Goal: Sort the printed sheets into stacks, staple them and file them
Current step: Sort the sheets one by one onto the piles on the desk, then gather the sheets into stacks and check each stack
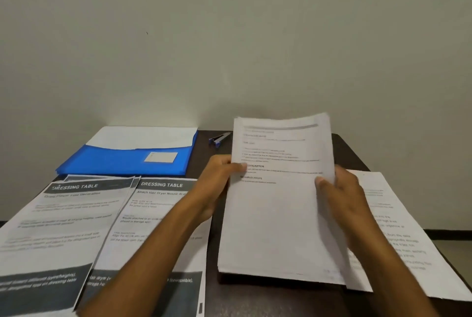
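Note:
A stack of printed white sheets stands tilted, its bottom edge on the dark table. My left hand grips its left edge and my right hand grips its right edge, thumbs on the front page. Two "DRESSING TABLE" sheets lie flat on the left: one at the far left, the other partly under my left forearm. Another printed sheet lies to the right, partly hidden by my right arm. A blue stapler sits at the back of the table.
A blue folder with white paper in it lies at the back left against the wall. The table's right edge runs close to the right-hand sheet, with floor beyond it.

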A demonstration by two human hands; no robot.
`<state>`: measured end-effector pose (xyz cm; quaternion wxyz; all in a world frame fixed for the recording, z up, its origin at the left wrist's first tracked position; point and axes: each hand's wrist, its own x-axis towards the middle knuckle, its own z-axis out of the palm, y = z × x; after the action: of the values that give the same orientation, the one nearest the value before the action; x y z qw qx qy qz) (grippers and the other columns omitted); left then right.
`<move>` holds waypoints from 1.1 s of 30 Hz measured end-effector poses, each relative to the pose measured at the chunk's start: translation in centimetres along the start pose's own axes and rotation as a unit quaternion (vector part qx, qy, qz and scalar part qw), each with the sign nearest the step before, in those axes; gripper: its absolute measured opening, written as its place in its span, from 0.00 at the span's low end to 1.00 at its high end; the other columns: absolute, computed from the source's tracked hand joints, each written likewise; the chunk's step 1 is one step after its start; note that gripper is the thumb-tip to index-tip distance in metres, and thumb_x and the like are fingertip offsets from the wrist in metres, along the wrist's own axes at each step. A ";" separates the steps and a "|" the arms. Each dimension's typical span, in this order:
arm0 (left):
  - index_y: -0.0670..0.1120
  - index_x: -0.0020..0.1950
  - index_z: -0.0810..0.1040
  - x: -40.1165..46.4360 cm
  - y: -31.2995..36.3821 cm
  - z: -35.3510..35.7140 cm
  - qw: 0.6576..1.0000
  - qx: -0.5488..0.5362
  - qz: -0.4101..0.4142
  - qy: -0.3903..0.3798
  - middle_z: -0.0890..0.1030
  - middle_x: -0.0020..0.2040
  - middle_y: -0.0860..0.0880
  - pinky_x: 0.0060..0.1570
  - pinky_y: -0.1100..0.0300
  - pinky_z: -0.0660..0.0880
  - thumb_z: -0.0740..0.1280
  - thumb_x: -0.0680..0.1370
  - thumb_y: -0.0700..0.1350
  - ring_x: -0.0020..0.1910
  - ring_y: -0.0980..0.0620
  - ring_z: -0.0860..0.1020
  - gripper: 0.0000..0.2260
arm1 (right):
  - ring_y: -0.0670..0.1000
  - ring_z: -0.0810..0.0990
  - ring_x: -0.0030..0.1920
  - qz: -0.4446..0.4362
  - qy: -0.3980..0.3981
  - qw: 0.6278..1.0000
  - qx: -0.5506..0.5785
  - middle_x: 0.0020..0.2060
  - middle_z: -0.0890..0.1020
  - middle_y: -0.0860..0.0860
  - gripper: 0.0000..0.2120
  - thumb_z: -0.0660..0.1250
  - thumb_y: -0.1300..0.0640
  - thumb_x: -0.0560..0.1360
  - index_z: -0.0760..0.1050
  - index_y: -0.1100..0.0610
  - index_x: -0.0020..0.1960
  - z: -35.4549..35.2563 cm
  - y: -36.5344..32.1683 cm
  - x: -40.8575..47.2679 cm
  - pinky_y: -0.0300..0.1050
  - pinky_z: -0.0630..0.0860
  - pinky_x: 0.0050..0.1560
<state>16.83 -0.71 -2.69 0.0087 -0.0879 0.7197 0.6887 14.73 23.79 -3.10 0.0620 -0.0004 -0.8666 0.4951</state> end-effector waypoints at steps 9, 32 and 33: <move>0.45 0.53 0.82 1.8 -7.1 0.6 0.978 0.188 -0.042 0.084 0.86 0.55 0.50 0.48 0.59 0.82 0.65 0.83 0.39 0.51 0.53 0.84 0.05 | 0.52 0.77 0.45 0.020 -0.046 0.981 -0.187 0.45 0.80 0.50 0.06 0.66 0.59 0.82 0.78 0.59 0.57 2.4 3.5 1.0 0.46 0.68 0.43; 0.48 0.49 0.77 -0.3 -7.1 0.6 0.931 0.336 0.070 0.125 0.85 0.56 0.48 0.34 0.74 0.72 0.67 0.84 0.44 0.40 0.58 0.78 0.04 | 0.63 0.80 0.63 -0.038 0.028 0.955 -0.294 0.64 0.80 0.62 0.20 0.69 0.61 0.81 0.73 0.64 0.71 5.0 3.7 -1.4 0.56 0.76 0.64; 0.48 0.50 0.77 -0.5 -6.9 0.5 0.930 0.338 0.070 0.125 0.85 0.57 0.48 0.35 0.74 0.71 0.67 0.84 0.45 0.41 0.57 0.78 0.04 | 0.64 0.80 0.64 -0.024 0.032 0.958 -0.286 0.66 0.79 0.63 0.21 0.69 0.61 0.81 0.72 0.64 0.72 5.2 3.5 -1.5 0.57 0.75 0.65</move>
<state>18.26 -0.37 -9.52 -0.1003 -0.1144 0.9094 0.3871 15.47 21.03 -8.84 0.0985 -0.0132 -0.9692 0.2252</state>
